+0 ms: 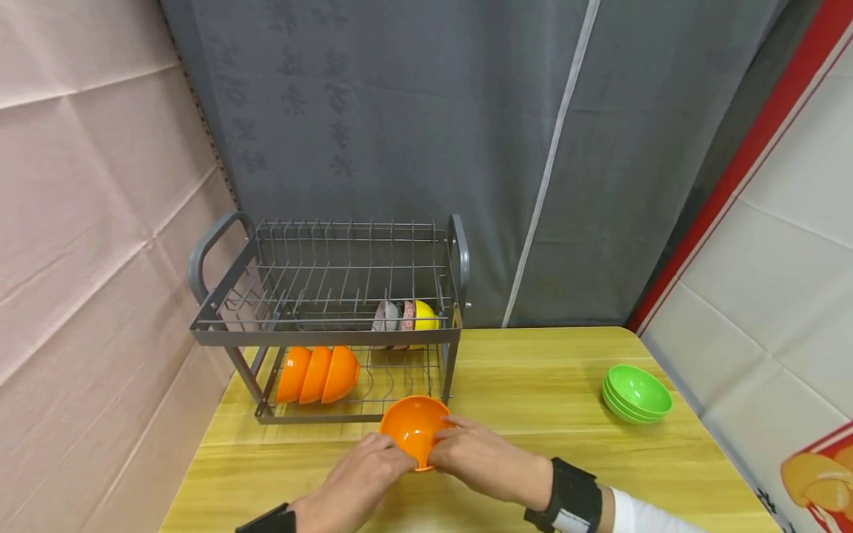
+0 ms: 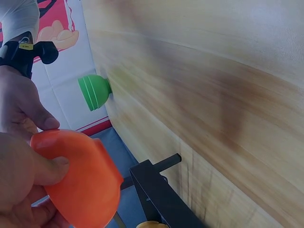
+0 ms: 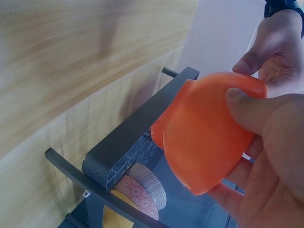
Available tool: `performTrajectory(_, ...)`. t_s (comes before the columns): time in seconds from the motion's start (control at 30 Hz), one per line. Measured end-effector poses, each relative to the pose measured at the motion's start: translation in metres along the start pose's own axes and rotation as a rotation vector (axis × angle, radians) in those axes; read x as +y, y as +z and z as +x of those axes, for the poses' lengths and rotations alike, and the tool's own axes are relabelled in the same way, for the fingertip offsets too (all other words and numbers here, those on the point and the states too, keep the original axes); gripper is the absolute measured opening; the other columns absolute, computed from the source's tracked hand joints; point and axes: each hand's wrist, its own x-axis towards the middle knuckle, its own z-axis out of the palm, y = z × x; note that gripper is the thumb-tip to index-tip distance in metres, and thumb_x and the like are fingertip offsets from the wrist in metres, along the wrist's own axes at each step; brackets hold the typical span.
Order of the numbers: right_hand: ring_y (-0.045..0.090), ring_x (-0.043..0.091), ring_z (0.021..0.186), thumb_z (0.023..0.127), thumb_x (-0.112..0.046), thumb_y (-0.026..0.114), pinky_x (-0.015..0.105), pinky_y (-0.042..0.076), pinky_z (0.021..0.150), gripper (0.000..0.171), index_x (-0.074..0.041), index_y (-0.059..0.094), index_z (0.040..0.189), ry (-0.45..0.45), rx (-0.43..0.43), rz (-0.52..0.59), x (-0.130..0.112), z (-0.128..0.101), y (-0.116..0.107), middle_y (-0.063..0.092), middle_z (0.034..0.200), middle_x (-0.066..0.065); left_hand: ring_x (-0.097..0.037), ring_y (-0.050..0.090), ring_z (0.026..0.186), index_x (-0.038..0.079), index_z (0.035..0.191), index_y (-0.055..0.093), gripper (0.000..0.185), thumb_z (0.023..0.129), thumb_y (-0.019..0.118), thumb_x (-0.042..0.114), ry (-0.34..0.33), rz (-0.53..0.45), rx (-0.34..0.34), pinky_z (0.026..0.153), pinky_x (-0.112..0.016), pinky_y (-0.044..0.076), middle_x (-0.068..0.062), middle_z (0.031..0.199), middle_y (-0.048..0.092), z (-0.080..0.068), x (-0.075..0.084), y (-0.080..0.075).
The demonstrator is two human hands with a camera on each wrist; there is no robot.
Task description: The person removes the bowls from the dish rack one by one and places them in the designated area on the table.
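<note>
Two hands share one orange bowl (image 1: 415, 428): your left hand (image 1: 363, 474) and right hand (image 1: 476, 459) both grip its rim, tilted, above the counter (image 1: 533, 385) just before the dish rack (image 1: 326, 318). Judged step: carrying it rackward; next calls for an open slot beside the three orange bowls (image 1: 318, 374) below. Green bowls (image 1: 636, 394) sit far right; grey curtain (image 1: 466, 133) behind.

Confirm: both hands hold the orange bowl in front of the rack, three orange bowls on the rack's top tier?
Not quite. Both hands, left hand and right hand, do hold the orange bowl, but the three orange bowls stand on the rack's lower tier, as the head view shows.
</note>
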Motion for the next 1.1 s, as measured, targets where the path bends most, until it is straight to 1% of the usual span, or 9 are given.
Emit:
performTrajectory(0.1, 0.063, -0.001, 0.089, 0.087, -0.032, 0.074, 0.031, 0.053, 0.103, 0.006, -0.03, 0.074, 0.093, 0.0, 0.013, -0.011, -0.001, 0.0, 0.0, 0.073, 0.088, -0.021, -0.009, 0.065, 0.104, 0.027, 0.109, 0.073, 0.055, 0.065, 0.081, -0.005, 0.02, 0.017, 0.008, 0.088, -0.027, 0.055, 0.012, 0.115, 0.076, 0.0, 0.0, 0.0)
performTrajectory(0.27, 0.065, -0.001, 0.089, 0.087, -0.032, 0.074, 0.032, 0.053, 0.103, 0.005, -0.03, 0.074, 0.091, 0.003, 0.015, -0.02, -0.002, -0.001, 0.001, 0.074, 0.089, -0.021, -0.007, 0.065, 0.1, 0.026, 0.107, 0.073, 0.048, 0.068, 0.08, -0.002, 0.049, 0.04, 0.001, 0.086, -0.025, 0.054, 0.013, 0.11, 0.076, -0.001, 0.0, 0.001)
performTrajectory(0.4, 0.065, -0.001, 0.087, 0.086, -0.031, 0.075, 0.032, 0.054, 0.102, 0.004, -0.03, 0.073, 0.089, 0.009, 0.014, -0.019, -0.003, -0.002, 0.002, 0.074, 0.087, -0.021, -0.007, 0.063, 0.097, 0.022, 0.107, 0.072, 0.043, 0.069, 0.082, 0.004, 0.076, 0.069, 0.025, 0.086, -0.025, 0.053, 0.011, 0.106, 0.074, -0.002, -0.001, 0.003)
performTrajectory(0.47, 0.065, -0.001, 0.086, 0.085, -0.03, 0.076, 0.032, 0.054, 0.101, 0.004, -0.029, 0.073, 0.088, 0.012, 0.012, -0.027, -0.003, -0.002, 0.002, 0.074, 0.087, -0.02, -0.008, 0.062, 0.1, 0.02, 0.112, 0.071, 0.042, 0.073, 0.084, 0.012, 0.079, 0.085, 0.032, 0.089, -0.027, 0.053, 0.009, 0.11, 0.071, -0.002, -0.001, 0.005)
performTrajectory(0.53, 0.066, -0.001, 0.087, 0.085, -0.03, 0.076, 0.033, 0.054, 0.101, 0.004, -0.029, 0.073, 0.088, 0.021, 0.004, -0.028, -0.003, -0.003, 0.001, 0.075, 0.087, -0.02, -0.012, 0.062, 0.108, 0.017, 0.122, 0.068, 0.045, 0.08, 0.082, 0.024, 0.066, 0.101, 0.016, 0.093, -0.03, 0.053, 0.005, 0.118, 0.07, -0.003, 0.0, 0.005)
performTrajectory(0.67, 0.067, 0.001, 0.091, 0.086, -0.029, 0.075, 0.036, 0.055, 0.102, 0.005, -0.029, 0.074, 0.091, 0.025, -0.007, -0.026, -0.003, -0.005, 0.001, 0.075, 0.091, -0.019, -0.021, 0.059, 0.127, 0.014, 0.143, 0.056, 0.062, 0.092, 0.068, 0.049, 0.024, 0.166, -0.035, 0.103, -0.039, 0.052, -0.004, 0.14, 0.063, -0.004, 0.002, 0.005)
performTrajectory(0.8, 0.067, 0.001, 0.093, 0.087, -0.03, 0.074, 0.036, 0.054, 0.101, 0.004, -0.029, 0.072, 0.091, 0.012, 0.007, -0.036, -0.002, -0.009, 0.002, 0.075, 0.092, -0.02, -0.026, 0.049, 0.142, 0.018, 0.154, 0.043, 0.076, 0.096, 0.052, 0.065, -0.021, 0.177, -0.068, 0.107, -0.045, 0.049, -0.01, 0.156, 0.049, -0.006, 0.004, 0.004)
performTrajectory(0.93, 0.067, 0.002, 0.094, 0.088, -0.03, 0.073, 0.036, 0.054, 0.1, 0.004, -0.029, 0.072, 0.091, 0.007, 0.013, -0.053, -0.001, -0.012, 0.004, 0.075, 0.094, -0.02, -0.028, 0.039, 0.15, 0.022, 0.161, 0.03, 0.082, 0.096, 0.04, 0.072, -0.056, 0.142, -0.124, 0.111, -0.05, 0.046, -0.012, 0.164, 0.035, -0.008, 0.005, 0.005)
performTrajectory(1.1, 0.067, 0.002, 0.095, 0.089, -0.031, 0.071, 0.037, 0.054, 0.1, 0.006, -0.03, 0.074, 0.094, 0.026, 0.021, -0.054, 0.0, -0.016, 0.006, 0.076, 0.096, -0.021, -0.03, 0.034, 0.152, 0.029, 0.163, 0.02, 0.081, 0.097, 0.033, 0.075, -0.074, 0.117, -0.17, 0.113, -0.054, 0.043, -0.014, 0.167, 0.027, -0.009, 0.006, 0.007)
